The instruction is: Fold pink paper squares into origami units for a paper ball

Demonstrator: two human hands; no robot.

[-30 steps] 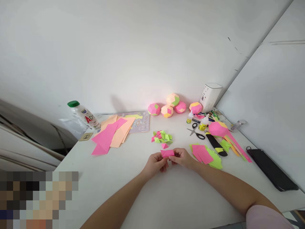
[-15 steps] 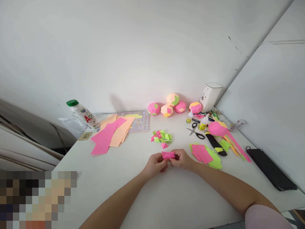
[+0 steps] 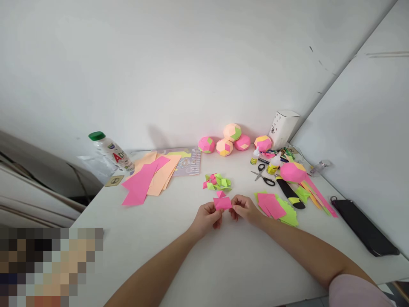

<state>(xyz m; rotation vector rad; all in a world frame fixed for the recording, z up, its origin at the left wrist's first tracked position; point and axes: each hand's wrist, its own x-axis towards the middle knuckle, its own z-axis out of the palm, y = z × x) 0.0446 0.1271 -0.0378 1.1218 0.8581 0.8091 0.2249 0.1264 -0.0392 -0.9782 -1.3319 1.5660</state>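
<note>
A small folded pink paper piece (image 3: 223, 203) is pinched between my left hand (image 3: 207, 217) and my right hand (image 3: 243, 208), just above the white table (image 3: 223, 264). Both hands have their fingers closed on its ends. Directly behind it lies a small pink folded triangle (image 3: 220, 194), and beyond that a heap of folded green and pink units (image 3: 217, 182). To the right of my right hand lies a stack of pink and green paper squares (image 3: 276, 209).
Several paper polyhedron balls (image 3: 228, 143) sit at the wall. Scissors (image 3: 263, 175), glue bottles (image 3: 273, 164), a black cutter (image 3: 289, 194) and a pink ball (image 3: 292, 172) lie right. A dark phone (image 3: 364, 228) is far right. Pink and orange sheets (image 3: 148, 179) and a green-capped bottle (image 3: 110, 152) lie left.
The pink piece went from a flat strip to a more folded, squarer shape between my fingers, and my hands shifted slightly away from me.
</note>
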